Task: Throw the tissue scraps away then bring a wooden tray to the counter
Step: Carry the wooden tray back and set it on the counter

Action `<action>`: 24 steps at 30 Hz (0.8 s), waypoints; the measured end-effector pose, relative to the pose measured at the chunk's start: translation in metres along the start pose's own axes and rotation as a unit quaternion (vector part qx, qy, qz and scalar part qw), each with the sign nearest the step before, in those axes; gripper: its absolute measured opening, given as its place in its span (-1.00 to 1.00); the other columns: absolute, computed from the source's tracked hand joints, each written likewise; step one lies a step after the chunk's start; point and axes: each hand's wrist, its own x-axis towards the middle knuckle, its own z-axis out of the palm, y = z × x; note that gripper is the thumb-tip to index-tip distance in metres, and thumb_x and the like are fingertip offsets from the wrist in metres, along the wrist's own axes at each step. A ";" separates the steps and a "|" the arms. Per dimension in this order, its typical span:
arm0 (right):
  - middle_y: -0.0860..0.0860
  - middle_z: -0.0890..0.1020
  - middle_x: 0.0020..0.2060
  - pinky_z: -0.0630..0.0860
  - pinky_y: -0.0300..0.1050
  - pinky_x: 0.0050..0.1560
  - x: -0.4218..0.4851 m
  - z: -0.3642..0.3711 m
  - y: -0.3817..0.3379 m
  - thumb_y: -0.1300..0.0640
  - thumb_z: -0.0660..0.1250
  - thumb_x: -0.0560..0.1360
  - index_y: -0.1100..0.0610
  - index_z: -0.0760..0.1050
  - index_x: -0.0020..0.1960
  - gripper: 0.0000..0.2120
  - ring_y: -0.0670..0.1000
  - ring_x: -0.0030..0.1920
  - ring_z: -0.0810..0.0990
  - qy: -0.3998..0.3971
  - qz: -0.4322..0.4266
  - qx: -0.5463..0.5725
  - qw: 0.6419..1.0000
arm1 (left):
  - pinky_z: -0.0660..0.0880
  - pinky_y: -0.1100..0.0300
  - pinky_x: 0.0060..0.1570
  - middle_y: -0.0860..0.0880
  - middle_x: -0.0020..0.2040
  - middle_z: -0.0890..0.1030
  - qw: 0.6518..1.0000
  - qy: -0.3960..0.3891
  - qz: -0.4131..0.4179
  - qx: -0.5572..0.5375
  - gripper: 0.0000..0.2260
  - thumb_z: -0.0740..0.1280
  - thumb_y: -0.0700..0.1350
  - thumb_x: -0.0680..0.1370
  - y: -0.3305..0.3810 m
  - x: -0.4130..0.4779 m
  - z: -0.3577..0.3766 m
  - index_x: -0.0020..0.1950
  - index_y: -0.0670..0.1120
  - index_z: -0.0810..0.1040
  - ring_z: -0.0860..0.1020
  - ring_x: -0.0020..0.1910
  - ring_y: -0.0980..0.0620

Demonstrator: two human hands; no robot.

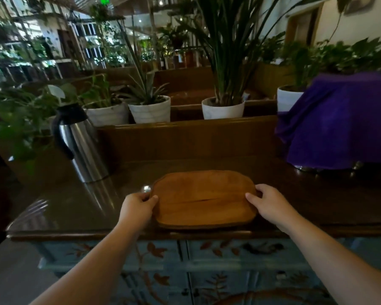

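Tray (204, 199) flat on counter (75, 208), near front edge. Left hand (139, 208) and right hand (269, 204) each grasp an end. Steel jug (79, 142) back-left; purple cloth (339, 122) back-right; potted plants (150, 106) behind. No tissue visible.

A warm orange-brown tray (204, 200) is lying on a dark brown counter (75, 208); the blue cabinet (218, 271) is showing rust-red leaves.

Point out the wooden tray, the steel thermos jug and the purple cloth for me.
Oval brown wooden tray (204, 200): head view, centre of its top face.
Stainless steel thermos jug (81, 146): head view, shiny body.
Draped purple cloth (339, 122): head view, front fold.
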 end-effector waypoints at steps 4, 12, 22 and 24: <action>-0.11 0.47 -0.04 0.44 -0.15 -0.05 0.046 0.021 -0.022 0.01 0.26 0.57 0.13 0.35 0.39 -0.57 -0.12 -0.06 0.47 0.005 0.045 -0.024 0.999 | 0.43 0.27 -0.36 -0.02 -0.17 0.66 0.998 -0.054 -0.012 0.009 -0.84 0.29 -0.10 0.55 -0.006 0.066 -0.004 0.06 -0.12 0.60 0.63 -0.21 0.07; 0.06 0.46 0.25 0.47 0.02 0.18 0.096 0.052 -0.036 0.00 0.26 0.56 0.11 0.32 0.40 -0.54 0.06 0.17 0.49 0.044 0.102 -0.073 0.991 | 0.42 0.27 -0.38 -0.03 -0.14 0.60 0.988 -0.127 -0.038 0.080 -0.76 0.29 -0.08 0.55 -0.011 0.149 0.008 0.18 -0.14 0.51 0.60 -0.21 0.08; 0.02 0.52 0.01 0.53 -0.02 -0.02 0.130 0.052 -0.030 -0.04 0.27 0.53 0.08 0.48 0.10 -0.77 -0.01 -0.06 0.55 0.047 0.117 -0.092 0.988 | 0.55 0.17 -0.28 -0.07 -0.13 0.62 0.977 -0.154 -0.024 0.142 -0.95 0.32 -0.10 0.53 -0.001 0.180 0.018 -0.04 -0.05 0.50 0.63 -0.20 0.03; 0.06 0.52 0.09 0.55 0.03 0.02 0.132 0.049 -0.029 -0.09 0.28 0.51 0.07 0.51 0.08 -0.73 0.02 -0.05 0.56 0.044 0.118 -0.107 0.986 | 0.59 0.13 -0.23 -0.08 -0.15 0.63 0.976 -0.152 -0.023 0.156 -0.95 0.32 -0.09 0.53 0.001 0.181 0.018 -0.12 -0.01 0.48 0.64 -0.22 0.03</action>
